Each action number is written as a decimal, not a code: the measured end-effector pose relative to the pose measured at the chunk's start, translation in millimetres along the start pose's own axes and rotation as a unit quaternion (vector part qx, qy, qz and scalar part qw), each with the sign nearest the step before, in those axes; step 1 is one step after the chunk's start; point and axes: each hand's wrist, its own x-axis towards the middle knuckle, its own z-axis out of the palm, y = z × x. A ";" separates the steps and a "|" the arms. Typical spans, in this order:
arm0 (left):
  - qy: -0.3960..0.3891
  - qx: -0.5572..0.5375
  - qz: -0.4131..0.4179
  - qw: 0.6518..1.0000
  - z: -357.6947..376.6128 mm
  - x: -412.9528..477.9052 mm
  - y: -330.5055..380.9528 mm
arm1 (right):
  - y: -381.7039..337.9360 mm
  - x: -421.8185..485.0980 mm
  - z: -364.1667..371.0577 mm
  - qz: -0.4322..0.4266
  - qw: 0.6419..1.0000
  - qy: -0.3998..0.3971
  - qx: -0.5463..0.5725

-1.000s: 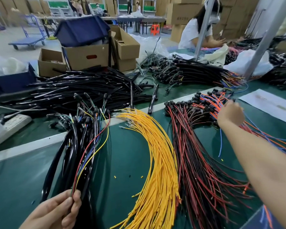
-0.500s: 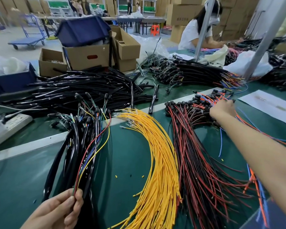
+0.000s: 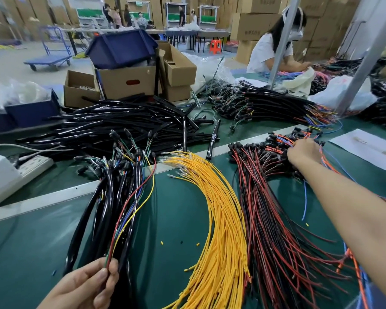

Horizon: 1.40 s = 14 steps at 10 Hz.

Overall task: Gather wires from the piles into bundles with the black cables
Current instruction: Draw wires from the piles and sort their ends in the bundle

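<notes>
The left hand point(image 3: 85, 286) at 7 o'clock pinches thin wires point(image 3: 115, 241) beside the black cables point(image 3: 107, 197); the right hand point(image 3: 303, 151) at 2 o'clock is among the orange wires point(image 3: 281, 139); I cannot tell if it grips; they look light and floppy; best pinch one near its plug.

A wire-harness assembly workshop inside a warehouse hall is shown. The long green work table point(image 3: 176, 219) is covered with sorted piles of yellow wires point(image 3: 223, 230), red and black wires point(image 3: 263, 219) and black cables point(image 3: 125, 123). Open cardboard boxes point(image 3: 125, 82) and a blue bin point(image 3: 120, 49) are placed at its far edge. Further away, stacked cartons point(image 3: 254, 30), a platform trolley point(image 3: 48, 61) on the bare floor and another worker point(image 3: 267, 52) at far right are seen.
</notes>
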 end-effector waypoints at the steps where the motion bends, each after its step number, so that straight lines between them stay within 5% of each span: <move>1: -0.023 -0.008 -0.034 0.999 6.8 1.9 -6.6 | -2.2 7.6 4.5 0.010 0.999 0.031 -0.006; 2: -0.004 -0.004 -0.058 0.998 7.5 0.3 -0.1 | -5.1 11.8 2.8 0.016 0.989 0.137 0.047; 3: 0.026 0.010 -0.065 0.998 7.4 -2.9 5.5 | -13.9 7.9 -14.2 0.020 0.938 0.276 0.211; 4: 0.017 -0.099 -0.148 0.984 11.4 -0.9 8.7 | -32.4 2.0 -42.2 0.037 0.878 0.316 0.357; 5: 0.045 -0.023 -0.108 0.993 5.2 0.3 9.4 | -54.6 -6.9 -71.7 -0.022 0.830 0.311 0.461; 7: 0.063 -0.061 -0.145 0.986 9.0 -11.8 8.4 | -121.4 -64.9 -123.1 -0.199 0.787 0.307 0.496; 8: 0.049 -0.013 -0.077 0.996 8.1 -1.8 1.8 | -148.2 -104.6 -155.5 -0.315 0.703 0.271 0.578; 9: 0.002 -0.044 -0.088 0.995 16.6 -1.8 2.9 | -172.3 -137.8 -186.7 -0.371 0.659 0.241 0.608; 10: 0.032 -0.070 -0.084 0.994 19.0 -9.1 9.5 | -193.7 -170.1 -203.8 -0.378 0.663 0.140 0.631; 11: 0.044 -0.049 -0.099 0.993 29.5 -6.4 5.3 | -211.9 -206.6 -200.2 -0.346 0.609 -0.140 0.699; 12: 0.168 0.093 -0.058 0.980 35.1 -13.3 3.3 | -228.9 -241.8 -171.9 -0.217 0.558 -0.381 0.704; 13: 0.158 0.081 -0.065 0.982 39.9 -15.2 4.2 | -243.5 -271.6 -130.1 -0.117 0.530 -0.490 0.682; 14: 0.160 0.091 -0.061 0.981 41.4 -16.2 5.7 | -256.9 -283.2 -92.6 -0.060 0.533 -0.508 0.674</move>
